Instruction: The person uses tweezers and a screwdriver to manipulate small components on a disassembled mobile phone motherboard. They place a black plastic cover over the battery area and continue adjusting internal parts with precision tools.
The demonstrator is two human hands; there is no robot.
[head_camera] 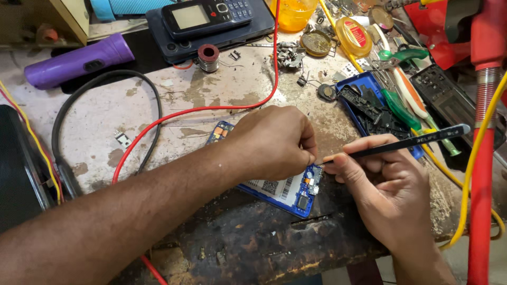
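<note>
The opened blue phone [296,192] lies flat at the near edge of the worn tabletop [105,121], circuit board exposed. The left hand [274,142] covers its middle, fingers curled together, pressing it down. The right hand [391,184] pinches black tweezers [396,148], tip at the board's corner. Risk: a slipping tip could scratch components, or the phone could slide off the edge.

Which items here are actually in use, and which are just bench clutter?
In use: left hand, pressing down the opened blue phone; right hand, holding black tweezers at its edge.

Lying about: purple torch, keypad phone, solder spool, green-handled screwdrivers, red wire.
</note>
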